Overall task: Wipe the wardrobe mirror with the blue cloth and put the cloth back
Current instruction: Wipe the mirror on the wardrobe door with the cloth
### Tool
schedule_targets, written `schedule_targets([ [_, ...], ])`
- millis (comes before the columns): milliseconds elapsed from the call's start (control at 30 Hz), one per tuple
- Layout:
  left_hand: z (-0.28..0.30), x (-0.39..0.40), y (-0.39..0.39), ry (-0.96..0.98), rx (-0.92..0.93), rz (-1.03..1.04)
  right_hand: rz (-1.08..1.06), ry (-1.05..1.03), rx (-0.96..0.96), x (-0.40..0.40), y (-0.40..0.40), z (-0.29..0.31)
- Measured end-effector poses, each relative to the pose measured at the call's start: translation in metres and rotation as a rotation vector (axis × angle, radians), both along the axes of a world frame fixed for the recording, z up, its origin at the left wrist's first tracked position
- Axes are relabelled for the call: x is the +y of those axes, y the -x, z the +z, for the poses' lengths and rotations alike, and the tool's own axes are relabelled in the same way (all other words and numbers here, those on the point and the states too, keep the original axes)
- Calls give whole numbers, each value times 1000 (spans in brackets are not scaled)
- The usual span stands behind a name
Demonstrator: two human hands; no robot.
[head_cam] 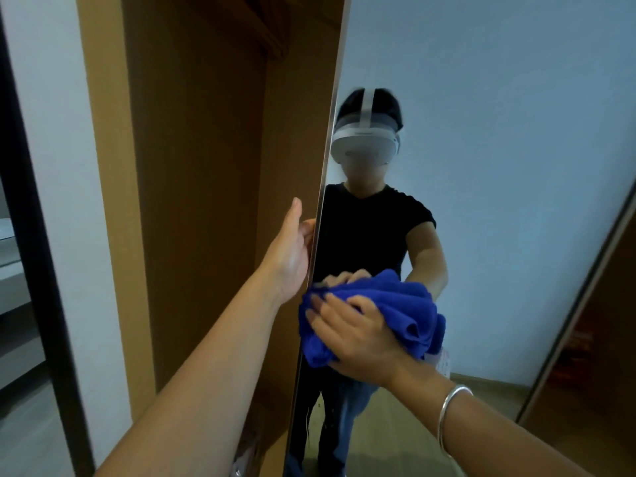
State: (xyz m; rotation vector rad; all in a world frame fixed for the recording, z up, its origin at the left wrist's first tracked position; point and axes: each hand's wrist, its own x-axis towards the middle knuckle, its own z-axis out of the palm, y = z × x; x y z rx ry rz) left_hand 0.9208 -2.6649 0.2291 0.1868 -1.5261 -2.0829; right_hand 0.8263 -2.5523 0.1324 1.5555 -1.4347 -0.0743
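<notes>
- The blue cloth is bunched into a thick wad and pressed flat against the wardrobe mirror, low on the glass and close to its left edge.
- The right hand lies over the cloth with fingers spread and bent into the folds, so its grip holds the wad against the glass; a silver bangle sits on that wrist.
- The left hand reaches to the mirror door's edge just above the cloth. Its fingers curl round the far side of the edge and are mostly hidden, thumb up along the near side, so this grip holds the door itself.
- The mirror door stands swung out, seen nearly edge-on at its left side, and the brown wardrobe interior is open to view behind it.
- In the glass I see the reflection of the person: a black T-shirt, jeans and a white headset, with the cloth and hand doubled at the surface.
- The reflection also shows a pale blue wall and a wooden floor.
- A dark door frame runs down the far left.
</notes>
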Motion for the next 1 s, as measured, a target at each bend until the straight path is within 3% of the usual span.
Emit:
schedule_targets([
  [233, -8, 8, 4, 7, 10, 175, -47, -241, 191, 16, -12, 14],
  [367, -16, 1, 6, 77, -32, 188, -112, -221, 157, 18, -18, 7],
  [500, -50, -1, -1, 154, -244, 178, -253, -266, 142, 9, -25, -2],
  [600, -77, 1, -5, 169, -231, 154, -319, -313, 149, 4, -33, -9],
  [800, -72, 5, -1, 327, -156, 250, 67, -140, 113, 11, -6, -2],
  [1000, -78, 9, 6, 236, -92, 285, 55, -294, 116, 43, 15, -5],
])
